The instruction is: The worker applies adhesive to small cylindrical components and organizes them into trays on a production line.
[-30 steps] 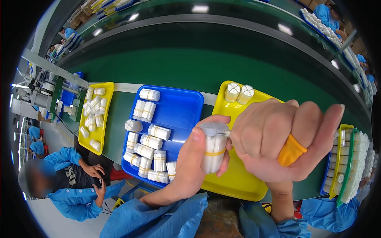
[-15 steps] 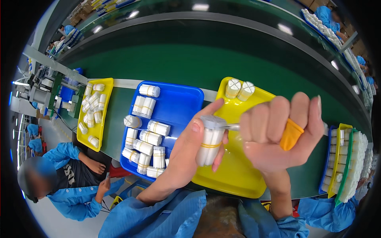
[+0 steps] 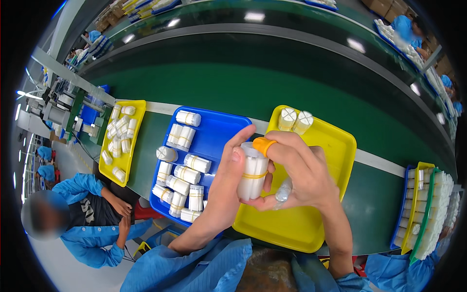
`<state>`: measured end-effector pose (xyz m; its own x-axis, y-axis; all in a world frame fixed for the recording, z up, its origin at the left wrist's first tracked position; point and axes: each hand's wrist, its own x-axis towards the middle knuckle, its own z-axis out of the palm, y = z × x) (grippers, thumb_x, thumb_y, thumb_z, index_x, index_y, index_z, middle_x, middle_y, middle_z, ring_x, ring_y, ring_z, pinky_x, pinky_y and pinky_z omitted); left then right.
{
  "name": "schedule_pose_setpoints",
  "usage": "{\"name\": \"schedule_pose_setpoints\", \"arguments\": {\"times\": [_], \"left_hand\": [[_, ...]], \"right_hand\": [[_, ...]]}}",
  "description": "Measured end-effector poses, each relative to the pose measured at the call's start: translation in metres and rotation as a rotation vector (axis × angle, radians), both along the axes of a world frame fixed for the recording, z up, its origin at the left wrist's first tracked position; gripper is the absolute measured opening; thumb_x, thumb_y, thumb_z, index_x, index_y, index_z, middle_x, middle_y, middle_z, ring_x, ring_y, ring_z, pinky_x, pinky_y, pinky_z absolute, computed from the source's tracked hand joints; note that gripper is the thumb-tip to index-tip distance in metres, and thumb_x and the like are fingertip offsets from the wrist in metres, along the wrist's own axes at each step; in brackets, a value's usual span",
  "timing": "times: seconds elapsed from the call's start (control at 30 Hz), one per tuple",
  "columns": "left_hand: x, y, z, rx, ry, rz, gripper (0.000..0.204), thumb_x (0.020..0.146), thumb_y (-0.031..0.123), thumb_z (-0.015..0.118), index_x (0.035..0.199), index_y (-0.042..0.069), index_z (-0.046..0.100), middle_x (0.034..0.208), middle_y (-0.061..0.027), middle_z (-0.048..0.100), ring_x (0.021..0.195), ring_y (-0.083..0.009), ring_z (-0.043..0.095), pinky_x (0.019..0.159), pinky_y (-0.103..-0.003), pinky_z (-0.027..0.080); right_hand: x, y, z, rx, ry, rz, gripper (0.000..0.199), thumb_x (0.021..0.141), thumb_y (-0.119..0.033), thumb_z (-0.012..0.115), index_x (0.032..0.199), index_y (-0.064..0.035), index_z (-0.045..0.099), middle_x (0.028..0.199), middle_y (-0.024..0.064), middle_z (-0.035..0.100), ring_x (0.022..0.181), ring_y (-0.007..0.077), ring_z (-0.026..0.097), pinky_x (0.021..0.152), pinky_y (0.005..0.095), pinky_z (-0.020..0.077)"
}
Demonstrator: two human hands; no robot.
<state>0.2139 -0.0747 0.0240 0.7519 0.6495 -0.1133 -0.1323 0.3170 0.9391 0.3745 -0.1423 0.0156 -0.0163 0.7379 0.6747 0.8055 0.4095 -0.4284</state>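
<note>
One held bundle (image 3: pixel 254 164), green surface (image 3: pixel 219 80), probably cartons (image 3: pixel 382 7)

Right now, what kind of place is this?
Probably a factory. There's a long green work surface, a blue tray with white bundles in it, and people in blue jackets nearby.

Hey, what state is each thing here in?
Left hand: wrapped around held bundle
Right hand: gripping clear object, touching held bundle
Held bundle: roughly upright, banded
Orange finger cot: worn on right hand
Blue tray: holding bundles, mostly lying
Right yellow tray: holding two standing bundles
Left yellow tray: holding scattered bundles
</note>
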Motion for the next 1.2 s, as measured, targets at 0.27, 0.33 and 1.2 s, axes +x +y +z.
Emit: {"name": "schedule_pose_setpoints", "arguments": {"times": [0.27,0.33,1.2], "left_hand": [[0.000,-0.007,0.019,0.533,0.306,-0.115,0.054,0.094,0.008,0.059,0.139,0.001,0.031,0.109,-0.0113,0.056,0.096,-0.0171,0.058,0.081,-0.028,0.048],[0.002,-0.005,0.005,0.404,0.184,-0.065,0.053,0.094,0.010,0.060,0.139,0.002,0.031,0.109,-0.0114,0.056,0.094,-0.0169,0.059,0.080,-0.029,0.048],[0.009,0.016,-0.024,-0.054,-0.153,-0.003,0.062,0.104,0.052,0.023,0.144,0.007,0.036,0.132,-0.0082,0.052,0.120,-0.0175,0.049,0.103,-0.036,0.038]], "right_hand": [[0.005,-0.002,-0.006,0.110,-0.036,-0.028,0.067,0.054,-0.034,0.087,0.107,-0.0056,0.060,0.117,0.0079,0.057,0.079,0.0235,0.066,0.053,0.0294,0.0515],[0.004,-0.004,0.000,0.052,-0.042,-0.029,0.064,0.056,-0.033,0.087,0.107,-0.0053,0.060,0.116,0.0082,0.058,0.080,0.0231,0.066,0.053,0.0291,0.0517],[-0.010,0.007,-0.005,-0.525,0.915,-0.027,0.047,0.072,-0.030,0.086,0.099,-0.0020,0.059,0.088,0.0078,0.064,0.089,0.0183,0.066,0.074,0.0302,0.0509]]}}
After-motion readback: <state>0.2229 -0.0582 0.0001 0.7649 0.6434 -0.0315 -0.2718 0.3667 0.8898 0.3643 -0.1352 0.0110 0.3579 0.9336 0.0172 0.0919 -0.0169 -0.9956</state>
